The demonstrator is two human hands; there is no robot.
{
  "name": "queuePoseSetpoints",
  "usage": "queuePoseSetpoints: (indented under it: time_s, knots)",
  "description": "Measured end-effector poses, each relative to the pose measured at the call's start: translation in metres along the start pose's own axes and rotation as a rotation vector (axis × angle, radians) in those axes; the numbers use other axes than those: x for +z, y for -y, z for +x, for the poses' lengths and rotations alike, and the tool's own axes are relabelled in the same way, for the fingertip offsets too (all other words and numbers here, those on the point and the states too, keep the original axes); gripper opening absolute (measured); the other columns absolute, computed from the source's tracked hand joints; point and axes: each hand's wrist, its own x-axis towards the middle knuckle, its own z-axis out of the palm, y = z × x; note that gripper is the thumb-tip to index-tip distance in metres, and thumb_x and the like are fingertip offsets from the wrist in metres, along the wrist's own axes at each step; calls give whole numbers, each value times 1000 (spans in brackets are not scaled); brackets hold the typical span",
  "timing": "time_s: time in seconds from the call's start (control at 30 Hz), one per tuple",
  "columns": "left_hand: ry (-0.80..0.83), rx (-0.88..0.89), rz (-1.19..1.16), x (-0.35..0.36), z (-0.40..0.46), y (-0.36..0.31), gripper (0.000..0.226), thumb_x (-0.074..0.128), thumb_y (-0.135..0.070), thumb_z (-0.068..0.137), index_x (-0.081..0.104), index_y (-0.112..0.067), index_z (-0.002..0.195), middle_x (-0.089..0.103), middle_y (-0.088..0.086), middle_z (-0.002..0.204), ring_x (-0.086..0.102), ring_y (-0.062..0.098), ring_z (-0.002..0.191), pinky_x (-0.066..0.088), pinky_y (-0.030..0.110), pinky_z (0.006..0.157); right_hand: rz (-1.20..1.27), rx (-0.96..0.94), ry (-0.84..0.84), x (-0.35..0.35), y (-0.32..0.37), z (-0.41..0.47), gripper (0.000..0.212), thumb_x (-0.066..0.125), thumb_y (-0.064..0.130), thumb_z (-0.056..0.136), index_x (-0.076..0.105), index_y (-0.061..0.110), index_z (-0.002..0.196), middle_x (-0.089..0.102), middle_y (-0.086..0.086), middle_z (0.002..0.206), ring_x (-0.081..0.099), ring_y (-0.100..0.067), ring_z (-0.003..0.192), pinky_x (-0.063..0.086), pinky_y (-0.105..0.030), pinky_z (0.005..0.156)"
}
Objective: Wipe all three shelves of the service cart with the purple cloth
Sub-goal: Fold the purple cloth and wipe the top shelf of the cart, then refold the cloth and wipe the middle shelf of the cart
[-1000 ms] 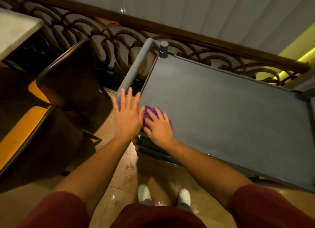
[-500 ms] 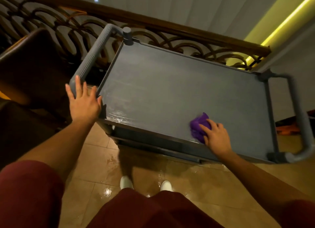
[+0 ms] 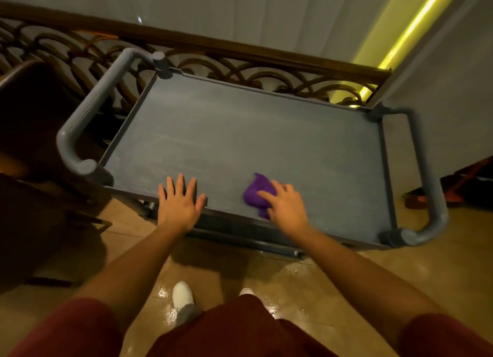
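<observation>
The grey service cart's top shelf point(image 3: 240, 132) fills the middle of the head view, with a tubular handle at each end. A bunched purple cloth point(image 3: 256, 192) lies on the shelf near its front edge. My right hand point(image 3: 286, 204) presses down on the cloth, fingers curled over it. My left hand point(image 3: 180, 203) rests flat with fingers spread on the shelf's front edge, to the left of the cloth. The two lower shelves are hidden under the top one; only a strip of a lower rim point(image 3: 248, 239) shows.
A curved iron railing with a wooden rail point(image 3: 240, 50) runs behind the cart. Dark chairs point(image 3: 32, 122) stand close on the left. A wall corner point(image 3: 440, 76) rises at the right. My white shoes point(image 3: 182, 294) stand on glossy tiles before the cart.
My right hand swept the cloth from the shelf's left corner to the right, then back toward the middle. My left hand left the cart's left handle and settled on the front edge.
</observation>
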Motion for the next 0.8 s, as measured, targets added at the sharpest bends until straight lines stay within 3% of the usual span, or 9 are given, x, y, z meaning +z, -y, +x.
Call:
queuePoseSetpoints:
  time_s: [0.13, 0.23, 0.3, 0.4, 0.5, 0.53, 0.6, 0.67, 0.8]
  knots:
    - [-3, -13, 8, -2, 2, 3, 73, 10, -66, 98, 10, -28, 160, 2, 12, 170, -3, 40, 155, -2, 58, 123, -39, 193, -19, -4, -103, -57, 51, 69, 20, 85, 62, 25, 136, 50, -19, 150, 52, -44, 119, 50, -52, 96]
    - [22, -3, 5, -2, 3, -1, 72, 10, -66, 98, 7, -28, 160, -1, 12, 170, -6, 39, 155, -3, 58, 123, -74, 311, -34, -4, -133, -83, 49, 66, 23, 90, 57, 26, 137, 51, -18, 147, 50, -41, 122, 50, -53, 98]
    - [73, -12, 11, -6, 2, -1, 72, 12, -65, 99, 6, -27, 160, -3, 13, 170, -8, 39, 154, -1, 60, 123, 20, 379, -84, -7, -127, -82, 48, 65, 20, 91, 57, 23, 139, 51, -17, 146, 48, -39, 124, 48, -50, 101]
    - [68, 17, -33, -26, -4, -8, 76, 27, -63, 99, 11, -20, 160, 0, 15, 170, -6, 37, 155, 3, 61, 123, 281, 392, -289, -20, -95, -74, 52, 68, 13, 87, 58, 21, 138, 51, -14, 145, 48, -37, 126, 45, -46, 104]
    - [-138, 211, -317, -46, -34, -34, 71, 48, -56, 97, 29, -18, 155, 30, 12, 163, 26, 31, 151, 24, 52, 121, 443, 288, -469, -38, -43, -86, 53, 71, 21, 83, 59, 26, 134, 57, -6, 138, 51, -28, 123, 41, -33, 99]
    - [-110, 214, -557, -52, -48, -46, 66, 52, -53, 97, 34, -21, 152, 42, 10, 156, 43, 28, 140, 36, 49, 115, 476, 248, -498, -43, -23, -92, 53, 72, 24, 80, 59, 26, 132, 59, -4, 136, 53, -25, 121, 41, -31, 99]
    - [130, 104, -1104, -67, -75, -73, 57, 57, -46, 97, 40, -24, 147, 60, 11, 137, 67, 23, 107, 54, 42, 95, 525, 204, -515, -47, 16, -105, 54, 72, 27, 74, 59, 27, 127, 61, -1, 131, 55, -22, 118, 42, -30, 100]
    - [385, 14, -1388, -72, -97, -84, 53, 59, -42, 97, 43, -22, 143, 69, 12, 121, 74, 23, 82, 62, 40, 77, 544, 189, -499, -45, 56, -116, 55, 72, 28, 70, 59, 26, 123, 62, 0, 129, 55, -20, 117, 45, -30, 99]
    - [562, 73, -1419, -60, -126, -79, 42, 73, -43, 87, 63, -23, 122, 73, 5, 114, 74, 21, 99, 63, 35, 66, 489, 191, -463, -23, 116, -141, 58, 76, 24, 70, 63, 19, 126, 59, -3, 135, 54, -25, 120, 50, -35, 95]
